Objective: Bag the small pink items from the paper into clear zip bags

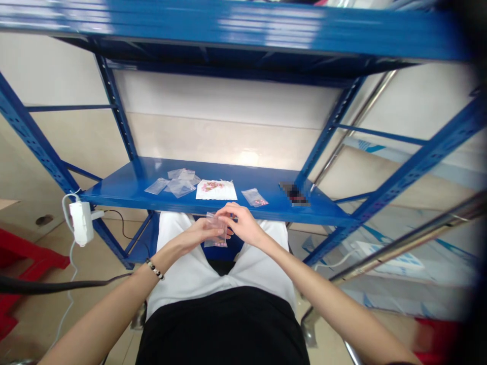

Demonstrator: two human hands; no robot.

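Observation:
Between my hands, over my lap, is a small clear plastic zip bag with a few small pinkish pieces at its bottom. My left hand grips the bag's side, thumb across its front. My right hand has its fingers pinched at the bag's top edge. On the blue shelf just beyond lies a white sheet with small pink and brown pieces on it. To its right rests another clear bag holding pink pieces. Several clear plastic bags lie overlapping on the left.
The blue metal shelf has a dark phone-like object, partly blurred, at its right. A white power strip hangs by the left post. An upper blue shelf beam crosses above. Metal rails run along the right.

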